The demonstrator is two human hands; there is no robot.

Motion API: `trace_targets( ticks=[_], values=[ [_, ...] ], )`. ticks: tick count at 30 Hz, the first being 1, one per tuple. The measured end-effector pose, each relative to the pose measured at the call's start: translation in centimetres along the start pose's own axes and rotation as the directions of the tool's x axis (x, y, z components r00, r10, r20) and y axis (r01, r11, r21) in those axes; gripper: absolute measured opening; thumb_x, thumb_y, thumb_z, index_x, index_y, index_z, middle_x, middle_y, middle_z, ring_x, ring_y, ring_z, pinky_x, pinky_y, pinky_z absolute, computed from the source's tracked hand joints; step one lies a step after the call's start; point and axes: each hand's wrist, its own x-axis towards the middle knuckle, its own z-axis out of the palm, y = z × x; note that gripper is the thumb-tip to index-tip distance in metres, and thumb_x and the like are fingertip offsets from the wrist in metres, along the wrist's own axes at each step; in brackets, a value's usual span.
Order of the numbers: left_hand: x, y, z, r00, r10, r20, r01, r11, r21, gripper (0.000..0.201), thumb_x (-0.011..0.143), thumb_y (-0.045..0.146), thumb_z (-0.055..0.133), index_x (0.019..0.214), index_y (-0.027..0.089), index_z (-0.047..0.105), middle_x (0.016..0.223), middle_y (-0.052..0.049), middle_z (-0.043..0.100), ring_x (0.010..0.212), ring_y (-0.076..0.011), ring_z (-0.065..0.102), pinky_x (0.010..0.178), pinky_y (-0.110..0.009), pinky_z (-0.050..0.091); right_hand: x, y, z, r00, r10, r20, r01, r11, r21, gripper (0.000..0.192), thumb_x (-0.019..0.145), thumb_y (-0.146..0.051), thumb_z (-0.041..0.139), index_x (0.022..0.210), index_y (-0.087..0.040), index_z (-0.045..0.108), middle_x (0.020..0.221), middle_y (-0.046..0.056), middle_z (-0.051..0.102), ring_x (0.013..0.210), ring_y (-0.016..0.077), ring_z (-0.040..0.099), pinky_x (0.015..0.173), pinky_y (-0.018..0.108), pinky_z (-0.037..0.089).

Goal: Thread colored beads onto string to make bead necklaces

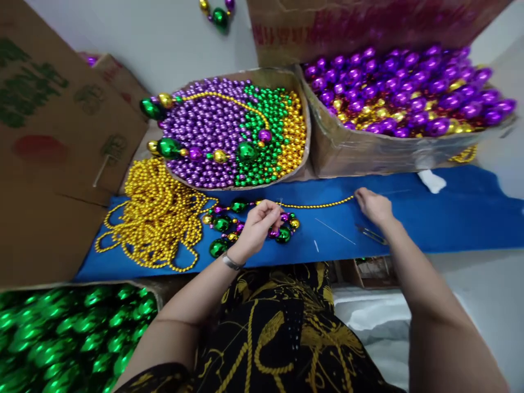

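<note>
My right hand (374, 207) is closed, with its fingertips pinching the right end of a strand of small gold beads (319, 206). This strand runs left across the blue cloth (450, 218) and passes behind my left hand (262, 226). The left fingers are pressed together; what lies between them is too small to make out. Beside and partly under that hand sits a string of larger beads, among them a green bead (221, 223) and a gold bead (295, 224). A pair of metal snips or tweezers (371, 234) lies under my right wrist.
A pile of gold bead strands (158, 218) lies at left. Behind stand a box of small beads (305, 153) with a bead necklace (168, 147) across it and a box of purple beads (347, 155). Large green beads (73, 333) fill the lower left. A white scrap (433, 181) lies right.
</note>
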Motion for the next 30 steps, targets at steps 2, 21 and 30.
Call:
trace_targets(
  ticks=[2,21,30],
  values=[
    [0.4,0.1,-0.3,1.0,-0.007,-0.02,0.007,1.0,-0.031,0.028,0.081,0.04,0.071,0.081,0.016,0.058,0.053,0.006,0.049,0.048,-0.0061,0.044,0.052,-0.02,0.041,-0.5,-2.2,-2.1,0.999,-0.042,-0.017,0.042,0.998,0.041,0.029,0.098,-0.034,0.039,0.099,-0.018,0.063,0.076,0.006,0.068,0.056,0.0148,0.055,0.052,0.026,0.033],
    [1.5,2.0,-2.0,0.957,-0.018,0.289,-0.019,0.992,0.126,0.031,0.08,0.044,0.07,0.077,0.014,0.063,0.059,0.004,0.05,0.05,-0.0044,0.04,0.048,-0.02,0.03,2.2,-20.0,-13.2,0.666,-0.734,0.132,0.712,0.678,0.18,0.027,0.097,-0.026,0.033,0.106,-0.017,0.056,0.09,0.008,0.062,0.075,0.0154,0.054,0.062,0.028,0.033],
    [1.7,3.2,-2.9,0.849,-0.093,0.52,-0.116,0.928,0.355,0.019,0.084,0.033,0.066,0.081,0.015,0.07,0.069,-0.002,0.065,0.056,-0.0077,0.051,0.053,-0.021,0.04,5.1,-20.1,-13.4,0.704,-0.708,0.051,0.709,0.705,-0.001,0.025,0.096,-0.024,0.037,0.098,-0.019,0.062,0.089,0.006,0.06,0.072,0.0133,0.05,0.058,0.028,0.029]
  ],
)
